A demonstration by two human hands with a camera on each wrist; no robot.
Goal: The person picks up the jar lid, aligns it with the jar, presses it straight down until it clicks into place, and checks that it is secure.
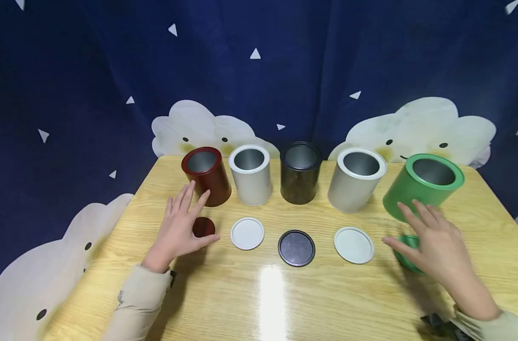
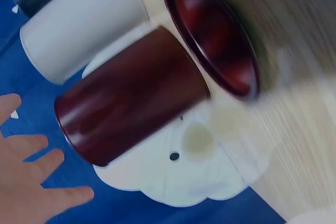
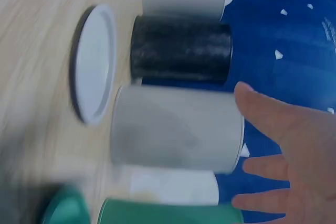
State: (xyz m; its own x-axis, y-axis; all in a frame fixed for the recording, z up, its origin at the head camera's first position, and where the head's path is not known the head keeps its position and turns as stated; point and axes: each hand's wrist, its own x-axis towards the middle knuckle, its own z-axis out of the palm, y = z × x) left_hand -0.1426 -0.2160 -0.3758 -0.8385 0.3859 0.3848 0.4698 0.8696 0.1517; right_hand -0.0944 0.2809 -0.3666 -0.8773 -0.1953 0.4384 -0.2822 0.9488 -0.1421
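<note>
My left hand (image 1: pixel 177 232) hovers with spread fingers above the dark red lid (image 1: pixel 204 227), partly covering it, near the dark red can (image 1: pixel 212 182). In the left wrist view that red can (image 2: pixel 131 98) and its lid (image 2: pixel 212 35) show close by. My right hand (image 1: pixel 440 244) is likewise spread over the green lid (image 1: pixel 408 255), hiding part of it, just in front of the green can (image 1: pixel 416 194). The right wrist view has its thumb (image 3: pixel 262 111) beside a white can (image 3: pixel 176 129). Neither hand holds anything.
Between the hands stand a white can (image 1: pixel 253 184), a black can (image 1: pixel 299 182) and another white can (image 1: pixel 352 189), all uncovered. Before them lie a white lid (image 1: pixel 247 233), a black lid (image 1: pixel 296 248) and a second white lid (image 1: pixel 354 245). A blue curtain (image 1: pixel 284 71) hangs behind the wooden table (image 1: pixel 224 289).
</note>
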